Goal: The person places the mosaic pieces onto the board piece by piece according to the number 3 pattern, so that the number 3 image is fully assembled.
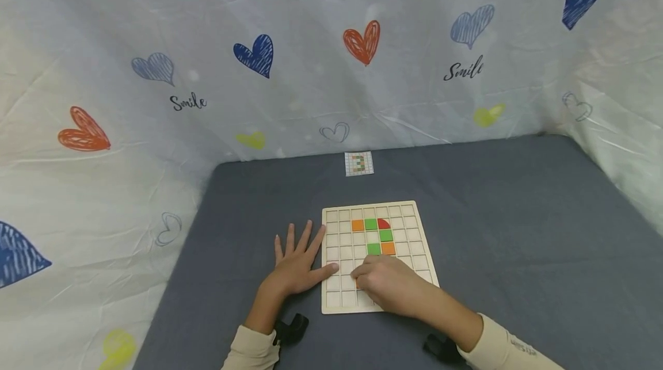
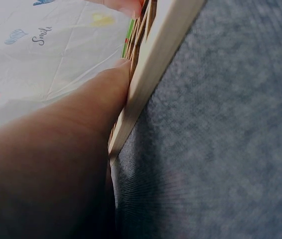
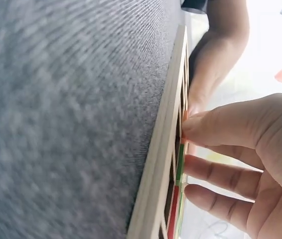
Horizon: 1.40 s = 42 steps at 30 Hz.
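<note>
A square wooden grid board (image 1: 333, 300) lies on the table. Near its top are an orange tile (image 1: 357, 225), a green tile (image 1: 370, 224) and a red rounded tile (image 1: 383, 224); more green and orange tiles sit below them. My right hand (image 1: 391, 285) bends over the lower part of the board, thumb and fingertips pinching an orange tile (image 3: 184, 119) at the surface. It hides several cells and tiles beneath it. My left hand (image 1: 297, 269) lies with fingers spread beside the board's left edge, its thumb (image 2: 113, 82) resting on the rim.
Beyond the board a small printed card (image 1: 359, 163) shows a coloured grid pattern. Dark grey cloth (image 1: 518, 232) covers the table. A white curtain (image 1: 305, 94) with hearts hangs behind and at the sides. Black straps (image 1: 292, 330) are on both wrists.
</note>
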Tool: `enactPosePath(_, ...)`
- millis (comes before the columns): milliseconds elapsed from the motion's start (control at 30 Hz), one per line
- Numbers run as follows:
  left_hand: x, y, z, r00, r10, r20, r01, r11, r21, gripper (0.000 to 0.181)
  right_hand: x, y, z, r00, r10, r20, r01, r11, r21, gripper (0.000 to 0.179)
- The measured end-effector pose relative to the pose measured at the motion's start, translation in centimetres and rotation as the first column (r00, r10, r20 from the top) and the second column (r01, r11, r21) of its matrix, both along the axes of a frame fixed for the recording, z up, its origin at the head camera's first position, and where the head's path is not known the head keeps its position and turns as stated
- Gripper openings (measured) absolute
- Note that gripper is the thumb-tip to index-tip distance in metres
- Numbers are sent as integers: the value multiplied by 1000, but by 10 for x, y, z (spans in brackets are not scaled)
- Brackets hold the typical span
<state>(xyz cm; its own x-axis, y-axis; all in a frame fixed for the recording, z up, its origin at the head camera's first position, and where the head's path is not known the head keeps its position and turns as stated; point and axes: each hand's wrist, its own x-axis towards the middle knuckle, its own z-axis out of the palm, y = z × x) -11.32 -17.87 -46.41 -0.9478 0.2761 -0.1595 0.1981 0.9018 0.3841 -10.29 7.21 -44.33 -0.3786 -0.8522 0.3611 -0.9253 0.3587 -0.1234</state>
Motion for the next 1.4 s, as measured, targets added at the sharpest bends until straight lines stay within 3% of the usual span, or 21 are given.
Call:
enactPosePath(200, 1, -2, -2, 1000, 2, -4, -2, 1000, 16, 94, 0, 2, 0, 999, 17, 49, -17, 1000, 14, 23)
enactPosePath(367, 0, 0, -3, 1000, 0, 9, 0, 1000, 12, 92, -3, 15, 6, 982, 0, 189, -2, 1000, 10, 13)
enactPosePath(467, -1, 1, 0, 1000, -2, 24, 1, 1000, 18, 91, -12, 33, 12, 968, -73, 239, 80, 997, -22, 7)
enactPosePath(567, -3, -4, 4, 999, 14, 35, -16, 999, 52, 91, -27, 63, 15, 962, -183, 203, 205, 974, -93, 15)
enactPosePath(667, -3, -15, 8, 999, 54, -5, -54, 997, 61, 91, -38, 99, 16, 932, -319, 170, 346, 924, -165, 28)
enactPosePath(733, -3, -23, 12, 995, 88, -45, -85, 995, 47, 92, -41, 122, 15, 900, -399, 174, 428, 884, -187, 40)
enactPosePath(833, -1, -34, 19, 988, 125, -94, -122, 992, 32, 93, -42, 148, 16, 866, -460, 195, 493, 848, -192, 53)
enactPosePath(933, 0, -42, 25, 983, 142, -116, -140, 990, 24, 93, -42, 162, 17, 827, -510, 235, 547, 827, -128, 61)
enactPosePath(1133, 1, -48, 29, 984, 136, -115, -136, 991, 11, 92, -39, 163, 20, 727, -596, 341, 602, 792, 102, 73)
enactPosePath(1233, 2, -49, 30, 985, 132, -114, -132, 991, 11, 92, -37, 160, 21, 711, -602, 364, 601, 788, 131, 74)
enactPosePath(1400, 2, -49, 32, 985, 129, -111, -130, 992, 0, 92, -35, 157, 22, 710, -601, 366, 602, 788, 126, 75)
